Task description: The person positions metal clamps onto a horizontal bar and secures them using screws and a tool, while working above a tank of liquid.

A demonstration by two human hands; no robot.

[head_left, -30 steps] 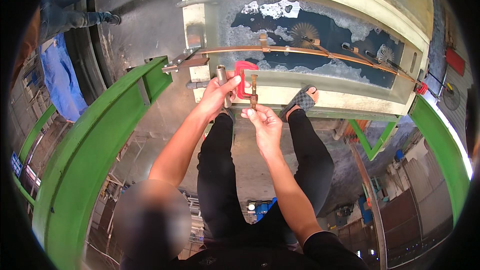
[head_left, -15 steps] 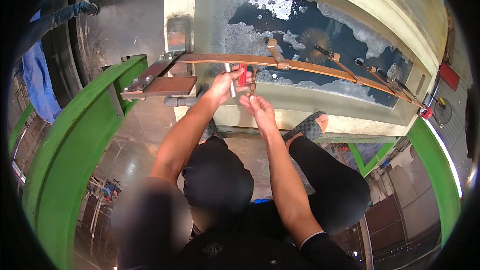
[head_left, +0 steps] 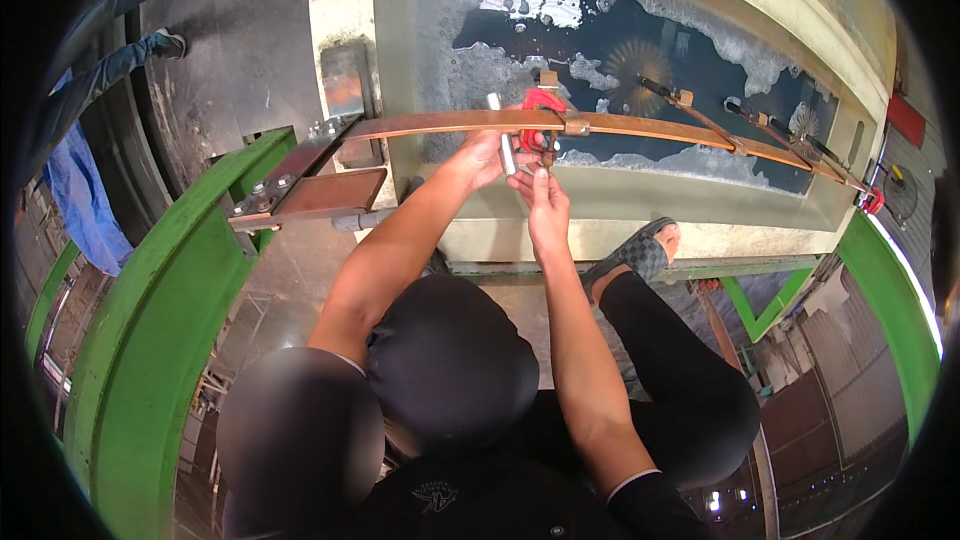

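1. With left hand (head_left: 482, 159), gripping a steel tube (head_left: 507, 155) in curled fingers, tips partly hidden near the red C-clamp (head_left: 543, 100).
2. With right hand (head_left: 548, 215), pinching the C-clamp's screw end.
3. Has just brought the C-clamp from below onto the copper bar (head_left: 430, 124), beside a copper bracket (head_left: 577, 126); red now on both sides, tightness unseen.
4. Working over foamy liquid (head_left: 690, 60) in a cream-rimmed tank (head_left: 480, 240).

The copper bar (head_left: 650, 127) blocks our way across the tank (head_left: 740, 237); we have free room right of our right hand (head_left: 547, 212).
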